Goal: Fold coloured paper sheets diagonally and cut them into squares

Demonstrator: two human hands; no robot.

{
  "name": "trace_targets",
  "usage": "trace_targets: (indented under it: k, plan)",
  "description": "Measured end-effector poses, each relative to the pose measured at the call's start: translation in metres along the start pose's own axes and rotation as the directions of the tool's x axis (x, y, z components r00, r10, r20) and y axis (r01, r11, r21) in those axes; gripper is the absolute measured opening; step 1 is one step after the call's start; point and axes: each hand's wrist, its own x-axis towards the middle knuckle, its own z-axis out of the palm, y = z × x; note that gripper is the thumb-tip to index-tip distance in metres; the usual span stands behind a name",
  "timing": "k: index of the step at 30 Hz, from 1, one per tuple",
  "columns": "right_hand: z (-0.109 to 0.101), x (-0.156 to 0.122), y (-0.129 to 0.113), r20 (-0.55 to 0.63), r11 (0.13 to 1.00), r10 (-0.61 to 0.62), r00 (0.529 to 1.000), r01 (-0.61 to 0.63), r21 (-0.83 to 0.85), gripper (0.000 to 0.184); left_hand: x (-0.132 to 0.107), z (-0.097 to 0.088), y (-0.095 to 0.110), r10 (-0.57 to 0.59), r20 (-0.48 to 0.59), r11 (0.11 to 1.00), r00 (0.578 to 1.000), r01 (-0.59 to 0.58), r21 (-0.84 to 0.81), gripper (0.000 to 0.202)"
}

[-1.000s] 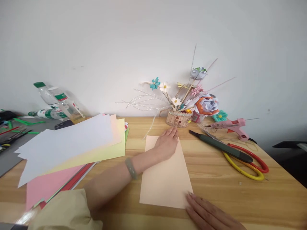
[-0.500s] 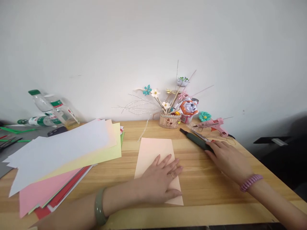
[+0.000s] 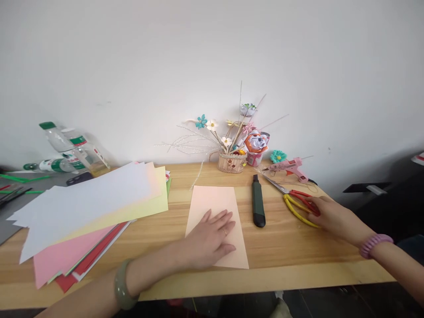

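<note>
A pale peach sheet of paper lies on the wooden table in front of me. My left hand rests flat on it, fingers spread, a ring on one finger. At the right, my right hand has its fingers closed on the handles of a pair of scissors, one handle red and the other yellow. Their blades point away toward the back left, and the fingertips are partly hidden behind the handle. Between the paper and the scissors lies a dark green utility knife.
Stacked coloured paper covers the table's left side, with plastic bottles behind it. At the back stand a basket of craft flowers and a paper rose. A pink glue gun lies behind the scissors.
My right hand has let go of the utility knife, which now lies turned more upright beside the paper. That hand has moved right onto the scissors' handles. My left hand stays on the paper.
</note>
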Motion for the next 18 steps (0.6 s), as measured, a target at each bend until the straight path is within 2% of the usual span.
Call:
trace_targets:
  k: [2, 4, 6, 8, 10, 11, 13, 16, 18]
  plan:
    - [-0.002, -0.009, 0.004, 0.128, 0.996, 0.09, 0.988, -0.087, -0.028, 0.023, -0.004, 0.002, -0.001, 0.027, 0.036, 1.0, 0.999, -0.027, 0.009, 0.06]
    - [-0.009, -0.019, 0.002, 0.188, 0.99, 0.141, 0.972, -0.137, -0.035, 0.023, -0.005, 0.004, -0.001, 0.04, 0.046, 0.999, 0.998, -0.041, 0.021, 0.061]
    - [-0.021, -0.028, -0.006, 0.199, 0.988, 0.15, 0.968, -0.151, -0.011, 0.026, -0.005, 0.006, -0.002, 0.046, 0.05, 0.998, 0.998, -0.047, 0.03, 0.062]
    - [-0.035, -0.033, -0.021, 0.162, 0.988, 0.146, 0.976, -0.152, 0.021, 0.022, -0.005, 0.008, -0.002, 0.044, 0.051, 0.998, 0.998, -0.046, 0.039, 0.061]
    - [-0.048, -0.03, -0.044, 0.087, 0.984, 0.169, 0.982, -0.173, 0.039, 0.022, -0.004, 0.009, -0.002, 0.037, 0.05, 0.998, 0.998, -0.039, 0.047, 0.06]
    - [-0.052, -0.025, -0.059, 0.048, 0.98, 0.194, 0.98, -0.196, 0.046, 0.029, -0.004, 0.009, -0.002, 0.033, 0.048, 0.998, 0.998, -0.036, 0.053, 0.059]
    - [-0.055, -0.01, -0.093, 0.037, 0.966, 0.24, 0.97, -0.242, 0.089, 0.034, -0.004, 0.008, -0.001, 0.026, 0.044, 0.997, 0.999, -0.028, 0.066, 0.058]
    - [-0.048, 0.02, -0.14, 0.118, 0.953, 0.244, 0.963, -0.26, 0.155, 0.039, -0.006, 0.006, 0.0, 0.03, 0.057, 0.997, 0.998, -0.034, 0.075, 0.058]
    - [-0.041, 0.039, -0.158, 0.19, 0.946, 0.24, 0.952, -0.273, 0.173, 0.037, -0.008, 0.004, 0.001, 0.059, 0.076, 0.996, 0.995, -0.064, 0.069, 0.059]
